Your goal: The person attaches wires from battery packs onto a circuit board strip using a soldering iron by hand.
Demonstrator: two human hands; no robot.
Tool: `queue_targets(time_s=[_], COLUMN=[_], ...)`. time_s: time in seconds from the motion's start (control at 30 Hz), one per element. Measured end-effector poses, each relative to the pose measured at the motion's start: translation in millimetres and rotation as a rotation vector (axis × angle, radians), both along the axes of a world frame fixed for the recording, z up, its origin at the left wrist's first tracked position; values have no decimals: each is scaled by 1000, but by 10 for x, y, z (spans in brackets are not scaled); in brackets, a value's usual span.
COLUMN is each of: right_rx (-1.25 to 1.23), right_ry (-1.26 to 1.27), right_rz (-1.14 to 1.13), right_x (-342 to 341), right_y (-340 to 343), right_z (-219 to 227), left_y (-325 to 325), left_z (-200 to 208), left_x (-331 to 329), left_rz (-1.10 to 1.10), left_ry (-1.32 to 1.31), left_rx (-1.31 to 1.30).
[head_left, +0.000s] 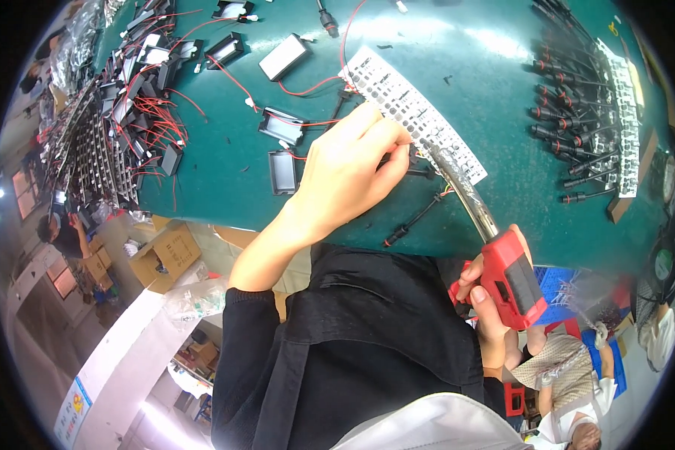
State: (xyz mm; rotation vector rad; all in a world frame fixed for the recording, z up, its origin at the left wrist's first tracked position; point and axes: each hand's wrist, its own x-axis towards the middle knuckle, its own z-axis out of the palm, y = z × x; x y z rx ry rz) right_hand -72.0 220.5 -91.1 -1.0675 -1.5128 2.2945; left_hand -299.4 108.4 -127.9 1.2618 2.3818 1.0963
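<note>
Pale fabric [442,424] spreads along the lower edge, below a black apron [382,307]; the right hand [490,324] is wrapped round the handle of a red-and-black tool [511,279], its metal barrel slanting up to the near edge of a white circuit board [420,105] on the green desk [502,105]; the left hand [345,172] has thumb and forefinger drawn together at that same edge, though I cannot tell what they pinch; black cases [283,172] with red wires lie leftward.
</note>
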Motion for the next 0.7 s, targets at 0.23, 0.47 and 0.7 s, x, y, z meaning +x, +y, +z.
queue_targets(time_s=[0.23, 0.47, 0.7], right_rx=[33, 84, 41], right_ry=[3, 10, 126], right_rz=[72, -40, -76], right_x=[3, -103, -29], right_y=[2, -41, -38], right_z=[-82, 36, -24], left_y=[2, -8, -13], left_z=[-18, 19, -5], left_x=[-21, -49, -16], left_rz=[-4, -5, -16], left_ry=[1, 21, 83], left_rx=[-9, -31, 4])
